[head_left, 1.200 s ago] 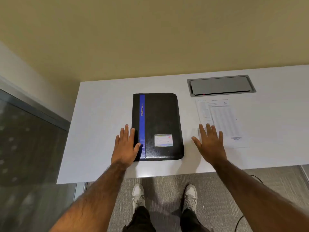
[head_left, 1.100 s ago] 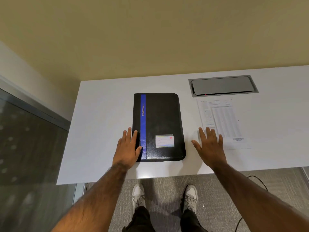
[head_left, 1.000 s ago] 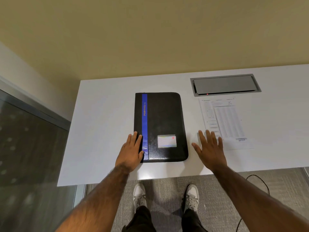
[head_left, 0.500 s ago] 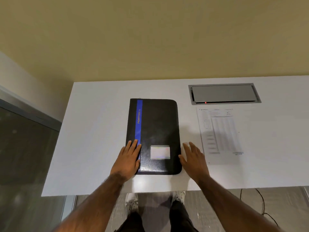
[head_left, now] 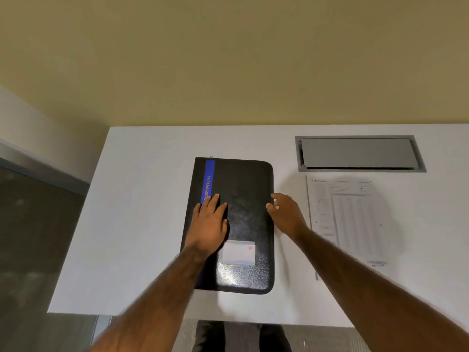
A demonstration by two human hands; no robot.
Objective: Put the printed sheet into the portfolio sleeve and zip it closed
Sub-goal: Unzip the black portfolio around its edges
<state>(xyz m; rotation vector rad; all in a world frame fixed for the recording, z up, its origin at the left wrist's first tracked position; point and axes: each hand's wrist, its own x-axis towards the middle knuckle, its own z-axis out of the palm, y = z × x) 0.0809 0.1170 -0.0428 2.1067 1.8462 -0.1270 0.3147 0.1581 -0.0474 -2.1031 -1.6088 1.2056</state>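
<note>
Two bare hands met the closed black zip portfolio with a blue stripe [head_left: 243,199] at frame centre: the left hand [head_left: 209,224] lay flat, fingers together, on its cover; the right hand [head_left: 285,214] curled at its right edge, though whether it gripped was unclear. Nothing showed inside it. Right of it, apart, the white printed sheet [head_left: 352,224] lay on the white desk [head_left: 142,224].

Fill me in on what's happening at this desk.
A person stands at a white desk with a closed black portfolio lying flat on it. The left hand rests flat on the cover near the blue stripe, and the right hand is at its right edge, fingers curled there. The printed sheet lies beside it on the right, untouched. Nothing is open yet.
</note>
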